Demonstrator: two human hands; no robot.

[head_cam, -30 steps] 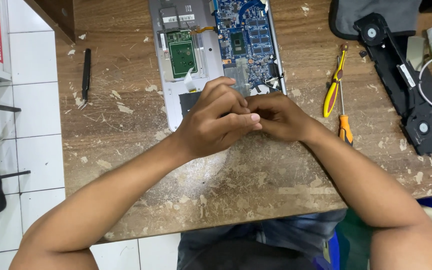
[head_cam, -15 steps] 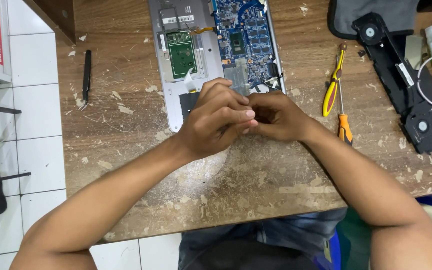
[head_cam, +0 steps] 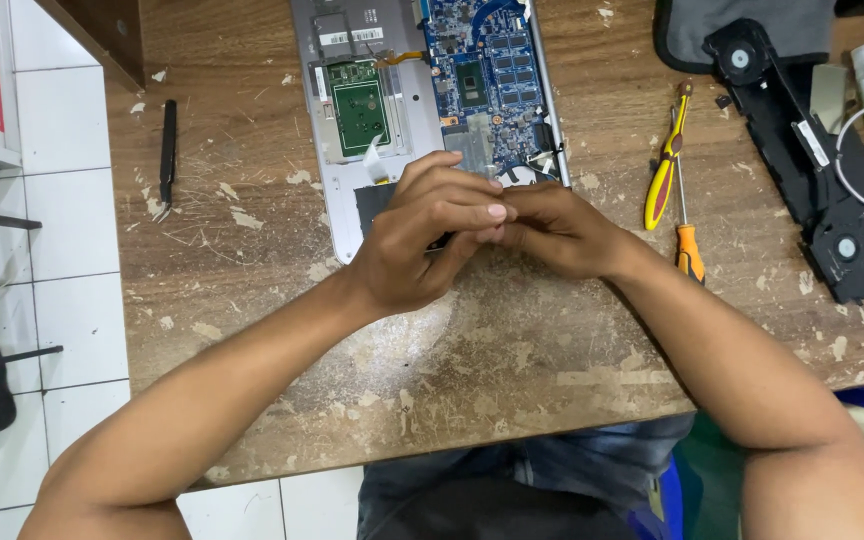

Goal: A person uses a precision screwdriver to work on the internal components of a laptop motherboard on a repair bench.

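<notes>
Barely any change from a second ago: left hand (head_cam: 422, 240) and right hand (head_cam: 552, 232) still pressed together, fingertips pinching something small, can't tell what. Hovering over the near edge of the opened laptop (head_cam: 432, 100) on the wooden table (head_cam: 252, 250). Fiddly work, apparently ongoing.

Opened silver laptop (head_cam: 352, 150), blue mainboard exposed, flat on worn wood bench, near edge under hands.

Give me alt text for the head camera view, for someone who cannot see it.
Two bare hands, left hand and right hand, meet fingertip to fingertip over the near edge of an opened laptop with its circuit boards exposed, on a worn wooden table. Two screwdrivers lie to the right, and black tweezers to the left.
</notes>
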